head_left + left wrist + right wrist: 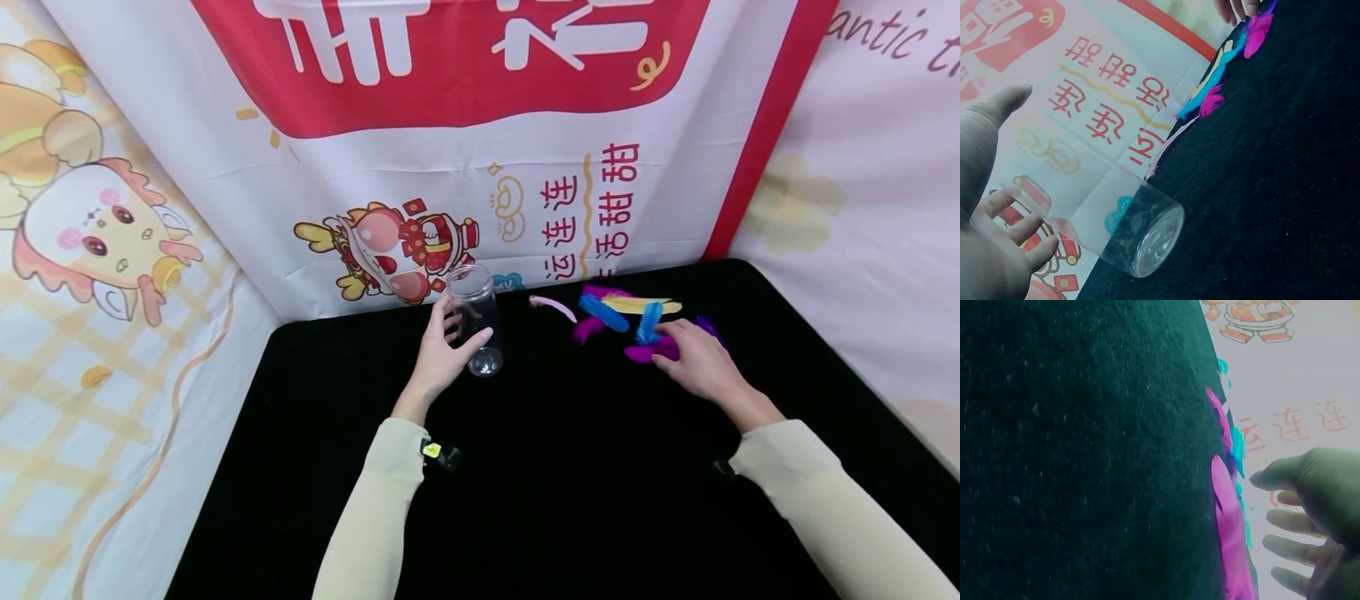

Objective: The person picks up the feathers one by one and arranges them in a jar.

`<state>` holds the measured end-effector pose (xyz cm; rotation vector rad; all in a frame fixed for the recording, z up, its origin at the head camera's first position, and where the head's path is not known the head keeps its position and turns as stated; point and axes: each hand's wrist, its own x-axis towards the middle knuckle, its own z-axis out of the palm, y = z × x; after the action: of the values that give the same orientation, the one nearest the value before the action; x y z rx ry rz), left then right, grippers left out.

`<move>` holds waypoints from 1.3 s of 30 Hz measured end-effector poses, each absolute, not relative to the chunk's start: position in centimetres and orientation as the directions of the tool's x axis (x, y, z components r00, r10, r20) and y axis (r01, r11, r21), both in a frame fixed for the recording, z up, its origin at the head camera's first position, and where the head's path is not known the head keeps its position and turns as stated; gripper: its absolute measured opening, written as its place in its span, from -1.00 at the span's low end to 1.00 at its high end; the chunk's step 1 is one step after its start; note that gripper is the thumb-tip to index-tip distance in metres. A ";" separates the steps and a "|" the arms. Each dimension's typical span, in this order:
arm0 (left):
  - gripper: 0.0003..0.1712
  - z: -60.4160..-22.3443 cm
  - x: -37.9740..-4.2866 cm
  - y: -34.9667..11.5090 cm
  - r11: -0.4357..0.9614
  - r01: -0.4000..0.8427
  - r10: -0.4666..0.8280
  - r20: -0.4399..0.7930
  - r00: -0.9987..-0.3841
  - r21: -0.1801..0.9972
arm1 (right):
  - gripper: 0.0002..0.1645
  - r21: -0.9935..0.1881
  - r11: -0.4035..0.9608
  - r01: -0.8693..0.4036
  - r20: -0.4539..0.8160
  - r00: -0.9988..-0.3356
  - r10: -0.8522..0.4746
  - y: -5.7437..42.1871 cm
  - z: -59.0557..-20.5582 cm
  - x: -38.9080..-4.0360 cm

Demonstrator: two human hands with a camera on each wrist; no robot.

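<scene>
A clear plastic jar (487, 317) stands upright near the table's back edge. My left hand (441, 354) is beside it, thumb at the front and fingers at the far left side; the left wrist view shows them spread, not closed round the wall. Over the feathers at the right is my right hand (701, 360), its fingers apart in the right wrist view with nothing between them. Nearest to its fingertips are a blue feather (648, 325) and a magenta feather (640, 354). A violet feather (708, 327) shows partly behind this hand.
Left of the right hand lie a yellow feather (637, 306), another blue feather (604, 313), a magenta one (588, 329) and a pale pink one (555, 306). The black table (555, 467) ends at a printed cloth backdrop (420, 167).
</scene>
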<state>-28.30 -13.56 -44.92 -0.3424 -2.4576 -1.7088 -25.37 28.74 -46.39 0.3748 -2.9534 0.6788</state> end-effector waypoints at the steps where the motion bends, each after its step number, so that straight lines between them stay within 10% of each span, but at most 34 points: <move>1: -0.01 -45.0 -28.3 -13.5 0.332 0.259 0.110 0.235 -0.966 0.907 | -0.43 -0.420 0.871 -0.255 0.137 -0.966 -0.217 28.9 -46.4 -25.4; 39: -0.16 -45.2 -28.6 -11.5 0.137 0.213 0.041 0.210 -0.977 0.967 | -0.52 -0.387 0.889 -0.245 0.077 -0.969 -0.234 30.9 -47.3 -26.8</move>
<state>-28.64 -11.51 -45.20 -0.2559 -2.2656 -1.9643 -26.81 30.90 -47.35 0.3833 -3.0259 0.6249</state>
